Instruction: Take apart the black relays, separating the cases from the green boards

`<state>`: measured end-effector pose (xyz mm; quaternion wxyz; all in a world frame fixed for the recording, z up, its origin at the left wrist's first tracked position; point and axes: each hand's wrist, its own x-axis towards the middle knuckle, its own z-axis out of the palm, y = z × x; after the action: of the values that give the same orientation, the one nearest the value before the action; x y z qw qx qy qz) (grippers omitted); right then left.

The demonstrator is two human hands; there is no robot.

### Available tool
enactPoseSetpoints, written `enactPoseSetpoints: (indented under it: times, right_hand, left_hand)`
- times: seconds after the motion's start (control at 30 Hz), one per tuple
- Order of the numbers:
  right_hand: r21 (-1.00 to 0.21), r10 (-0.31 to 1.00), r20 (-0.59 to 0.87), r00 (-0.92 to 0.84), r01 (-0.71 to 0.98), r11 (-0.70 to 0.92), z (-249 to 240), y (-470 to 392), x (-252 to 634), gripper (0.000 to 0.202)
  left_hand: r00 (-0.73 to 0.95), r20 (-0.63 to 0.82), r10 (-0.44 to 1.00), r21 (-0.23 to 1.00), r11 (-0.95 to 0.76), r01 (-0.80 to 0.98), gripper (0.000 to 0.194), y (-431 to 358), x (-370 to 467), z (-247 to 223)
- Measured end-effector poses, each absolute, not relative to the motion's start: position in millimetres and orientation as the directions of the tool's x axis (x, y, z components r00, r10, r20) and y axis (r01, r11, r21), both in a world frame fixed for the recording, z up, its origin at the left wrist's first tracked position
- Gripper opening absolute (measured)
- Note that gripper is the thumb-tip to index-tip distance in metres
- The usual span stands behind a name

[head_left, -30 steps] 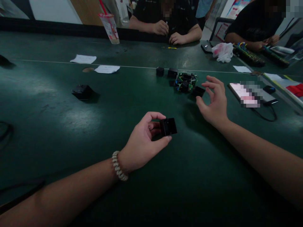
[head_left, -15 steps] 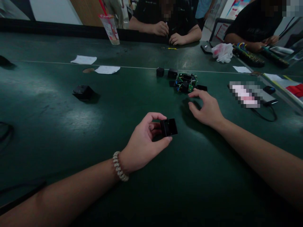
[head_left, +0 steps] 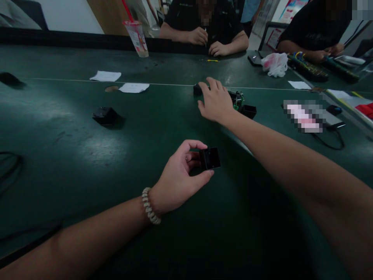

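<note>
Between the thumb and fingers of my left hand (head_left: 180,179) is a small black open-sided box (head_left: 211,158), its hollow side facing right. My right hand (head_left: 217,100) is over the far middle of the table, fingers spread and apart, with nothing seen in them. Just left of its fingertips sits a small black block (head_left: 197,90); whether they touch I cannot tell. Partly hidden behind this hand is a cluster of green circuit boards with wires (head_left: 238,98). Another black box (head_left: 248,111) lies right of the wrist. A separate black box (head_left: 105,116) rests on the left.
The green table (head_left: 87,186) carries paper slips (head_left: 134,88), a drink cup (head_left: 137,39), a plastic bag (head_left: 274,64) and a pixelated flat item (head_left: 304,116) with a cable. Two people sit across the table, one person's hands (head_left: 199,36) near its far edge. Circuit boards (head_left: 309,67) lie far right.
My right hand has moved left and away from me, from beside the circuit boards to near the small black block. My left hand still holds its box, almost unmoved.
</note>
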<state>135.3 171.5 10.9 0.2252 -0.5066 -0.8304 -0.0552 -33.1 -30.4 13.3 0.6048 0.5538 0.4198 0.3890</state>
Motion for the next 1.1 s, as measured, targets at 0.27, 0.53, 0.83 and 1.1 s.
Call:
enactPoseSetpoints:
  times: [0.27,0.53,0.83,1.1]
  right_hand:
    - [-0.256,0.885,0.330,-0.328,0.872,0.418,-15.5,234.7,97.8,0.063]
    - [-0.383,0.800,0.496,-0.338,0.741,0.551,-29.8,214.7,99.5,0.051]
    - [-0.405,0.806,0.459,-0.374,0.719,0.564,-17.5,130.2,122.1,0.040]
    - [-0.592,0.793,0.508,-0.336,0.533,0.605,-12.6,47.7,173.9,0.034]
  left_hand:
    - [0.350,-0.087,0.933,0.995,0.101,-0.021,0.053,-30.4,-33.1,15.1]
    - [0.347,-0.069,0.935,0.997,0.076,-0.006,0.053,-29.4,-33.6,10.8]
    - [0.338,-0.078,0.938,0.997,0.081,0.007,0.052,-30.6,-33.1,14.2]
    - [0.337,-0.062,0.940,0.998,0.068,-0.006,0.052,-29.3,-30.5,15.3]
